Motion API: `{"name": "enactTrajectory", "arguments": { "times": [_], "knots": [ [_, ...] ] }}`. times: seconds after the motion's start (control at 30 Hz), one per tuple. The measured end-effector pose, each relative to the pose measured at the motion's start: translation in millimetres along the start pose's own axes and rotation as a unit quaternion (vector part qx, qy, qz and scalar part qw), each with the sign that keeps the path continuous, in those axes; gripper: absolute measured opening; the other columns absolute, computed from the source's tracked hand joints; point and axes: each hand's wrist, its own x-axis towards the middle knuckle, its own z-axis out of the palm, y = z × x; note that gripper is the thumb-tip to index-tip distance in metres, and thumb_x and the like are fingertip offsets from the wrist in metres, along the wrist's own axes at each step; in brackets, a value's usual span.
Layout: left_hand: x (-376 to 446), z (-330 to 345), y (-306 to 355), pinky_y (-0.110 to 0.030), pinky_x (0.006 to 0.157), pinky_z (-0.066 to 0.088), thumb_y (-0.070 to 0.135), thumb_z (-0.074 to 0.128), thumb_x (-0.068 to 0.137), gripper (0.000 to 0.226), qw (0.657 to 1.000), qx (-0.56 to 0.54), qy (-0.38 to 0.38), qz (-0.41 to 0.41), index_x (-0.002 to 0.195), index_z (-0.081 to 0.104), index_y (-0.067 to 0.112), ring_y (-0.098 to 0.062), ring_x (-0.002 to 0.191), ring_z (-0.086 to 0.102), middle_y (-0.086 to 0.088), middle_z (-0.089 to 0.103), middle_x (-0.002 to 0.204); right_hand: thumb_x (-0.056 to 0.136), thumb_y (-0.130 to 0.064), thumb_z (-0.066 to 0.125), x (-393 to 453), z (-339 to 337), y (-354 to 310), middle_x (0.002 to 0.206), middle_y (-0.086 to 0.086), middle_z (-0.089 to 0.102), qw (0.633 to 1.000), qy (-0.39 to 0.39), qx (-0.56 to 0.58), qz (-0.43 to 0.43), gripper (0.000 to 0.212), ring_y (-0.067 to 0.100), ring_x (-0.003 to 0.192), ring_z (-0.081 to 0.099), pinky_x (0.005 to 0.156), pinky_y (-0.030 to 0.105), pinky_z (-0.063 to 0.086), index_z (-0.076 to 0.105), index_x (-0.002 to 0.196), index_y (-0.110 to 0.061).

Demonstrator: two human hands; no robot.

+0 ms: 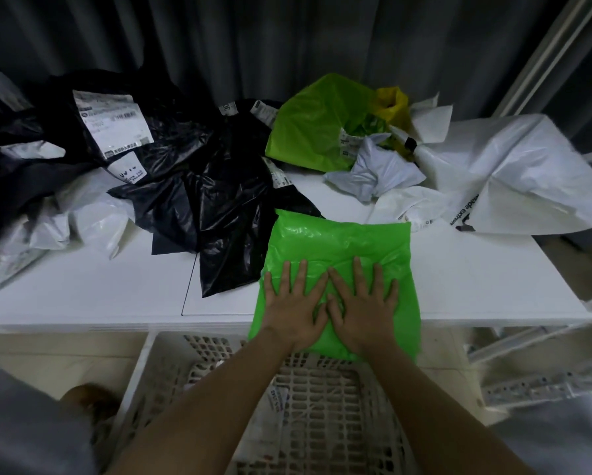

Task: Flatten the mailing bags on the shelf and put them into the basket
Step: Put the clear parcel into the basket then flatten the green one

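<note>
Pressing side by side, the left hand and right hand lie flat with fingers spread on a bright green mailing bag — no grip, only palms smoothing it. The bag sits at the shelf's near edge, overhanging the white basket below, likely for an easy drop. Crumpled black bags and white bags wait farther back.

White shelf carries a flat green bag overhanging its front edge, crumpled black bags left, white bags right, lime bag behind.
</note>
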Motion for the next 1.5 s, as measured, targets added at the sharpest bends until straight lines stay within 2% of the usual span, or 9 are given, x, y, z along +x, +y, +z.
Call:
{"name": "enactTrajectory", "arguments": {
  "times": [0.2,0.3,0.43,0.73,0.93,1.07,1.2,1.4,1.5],
  "knots": [
    [0.0,-3.2,0.6,-0.062,0.109,-0.015,0.061,-0.016,0.076,0.076,1.000,0.012,-0.014,-0.005,0.148,-0.015,0.038,-0.035,0.143,-0.023,-0.010,-0.023,0.157,0.076,-0.067,0.007,2.6,-15.8,5.7,0.161,0.001,0.006,0.996,-0.015,0.088,0.007,0.080,0.034,0.147,0.000,0.113,0.057,-0.007,0.023,0.149,-0.038],
    [-1.9,-4.5,-0.9,-0.060,0.109,-0.016,0.056,0.008,0.096,0.060,1.000,0.012,-0.018,-0.006,0.148,-0.016,0.038,-0.035,0.142,-0.024,-0.010,-0.023,0.157,0.085,-0.051,0.041,3.4,-34.3,19.1,0.157,0.013,0.019,0.973,0.087,0.170,0.132,0.070,0.037,0.142,0.018,0.114,0.054,0.014,0.031,0.148,-0.020],
    [-2.9,-9.8,-0.5,-0.058,0.111,-0.015,0.054,0.011,0.099,0.058,1.000,-0.002,-0.030,-0.002,0.148,-0.016,0.039,-0.034,0.142,-0.026,-0.010,-0.025,0.156,0.089,-0.038,0.058,5.5,-49.5,34.6,0.151,0.017,0.027,0.926,0.006,0.254,0.280,0.084,0.039,0.136,0.026,0.107,0.052,0.024,0.007,0.152,-0.016],
    [-5.5,-24.8,-1.2,-0.052,0.114,-0.014,0.060,0.013,0.097,0.065,0.999,0.013,-0.039,0.009,0.149,-0.016,0.034,-0.033,0.142,-0.026,-0.014,-0.023,0.156,0.079,-0.007,0.069,-1.9,-78.5,39.3,0.115,0.016,0.062,0.871,0.123,0.424,0.217,0.056,0.035,0.108,0.055,0.089,0.039,0.044,0.046,0.131,-0.010],
    [-33.8,-51.9,3.1,-0.046,0.118,-0.003,0.054,0.022,0.099,0.064,0.991,-0.135,0.021,0.002,0.153,-0.003,0.030,-0.025,0.147,-0.010,-0.005,-0.009,0.161,0.077,0.004,0.067,-18.3,-128.5,29.2,0.083,0.006,0.068,0.819,0.145,0.530,0.166,0.027,0.028,0.081,0.065,0.076,0.039,0.055,0.064,0.094,-0.017],
    [-55.1,-90.5,15.1,-0.026,0.112,0.024,0.033,0.038,0.102,0.049,0.922,-0.349,0.149,0.081,0.149,0.029,0.022,-0.016,0.140,0.029,0.000,0.026,0.154,0.078,0.005,0.067,-33.0,-171.5,5.9,0.077,0.007,0.064,0.820,0.139,0.547,0.100,0.026,0.019,0.063,0.060,0.059,0.025,0.050,0.062,0.096,-0.014],
    [-74.7,-132.1,29.3,-0.031,0.107,0.037,0.030,0.040,0.101,0.039,0.858,-0.455,0.217,0.094,0.140,0.042,0.023,-0.009,0.125,0.044,0.004,0.044,0.134,0.080,-0.006,0.071,-47.9,-214.4,-20.8,0.065,-0.006,0.055,0.866,0.164,0.473,0.019,0.025,0.004,0.049,0.049,0.051,0.022,0.043,0.060,0.098,-0.019],
    [-115.2,-204.0,50.9,-0.031,0.066,0.055,0.034,0.032,0.103,0.019,0.729,-0.652,0.202,0.050,0.112,0.047,0.026,-0.011,0.091,0.061,0.000,0.057,0.111,0.086,-0.016,0.065,-86.6,-259.9,-62.5,0.109,0.001,0.054,0.901,0.187,0.385,-0.077,0.037,0.012,0.100,0.051,0.086,0.022,0.039,0.057,0.122,-0.018],
    [-135.2,-219.4,43.8,-0.036,0.076,0.057,0.051,0.032,0.098,0.033,0.680,-0.716,0.150,0.047,0.118,0.048,0.031,-0.012,0.101,0.062,0.006,0.061,0.114,0.091,-0.021,0.059,-105.9,-269.0,-74.5,0.137,-0.002,0.041,0.898,0.084,0.418,-0.104,0.051,0.007,0.124,0.038,0.103,0.021,0.030,0.044,0.140,-0.023]
  ]
}}
